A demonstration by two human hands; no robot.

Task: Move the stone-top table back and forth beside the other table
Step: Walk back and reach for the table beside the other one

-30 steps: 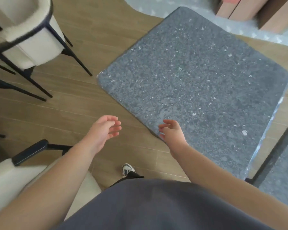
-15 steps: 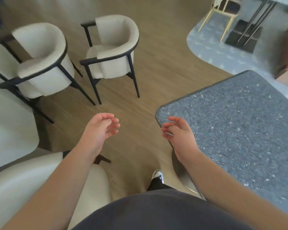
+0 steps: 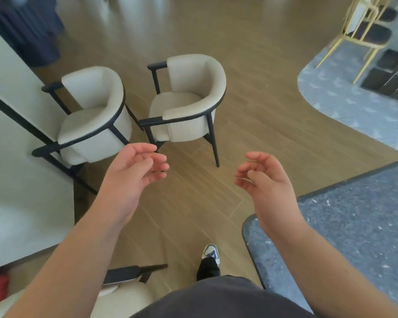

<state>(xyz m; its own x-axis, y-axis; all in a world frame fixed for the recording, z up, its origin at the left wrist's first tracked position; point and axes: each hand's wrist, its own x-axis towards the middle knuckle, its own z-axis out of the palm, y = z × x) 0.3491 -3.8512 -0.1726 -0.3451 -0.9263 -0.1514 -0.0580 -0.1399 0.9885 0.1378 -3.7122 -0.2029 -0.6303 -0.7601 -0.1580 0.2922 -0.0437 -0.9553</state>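
The grey speckled stone-top table [image 3: 359, 226] fills the lower right, its rounded corner near my right forearm. My left hand [image 3: 133, 171] hovers over the wooden floor with loosely curled fingers and holds nothing. Level with it, my right hand [image 3: 264, 177] floats just left of the table's edge, fingers relaxed and empty. Neither hand touches the table. The other table is outside the view.
Two cream armchairs with black frames [image 3: 186, 106] [image 3: 94, 120] stand ahead on the floor. A pale surface [image 3: 16, 157] lies at the left, another cream chair [image 3: 115, 297] at my lower left. A grey rug [image 3: 354, 106] and gold-legged chairs [image 3: 365, 31] are far right. My shoe [image 3: 210, 253] is below.
My view has swung left and up, away from the stone top. The table has slid toward the right edge of the frame. Both hands stay raised and empty, now off the table.
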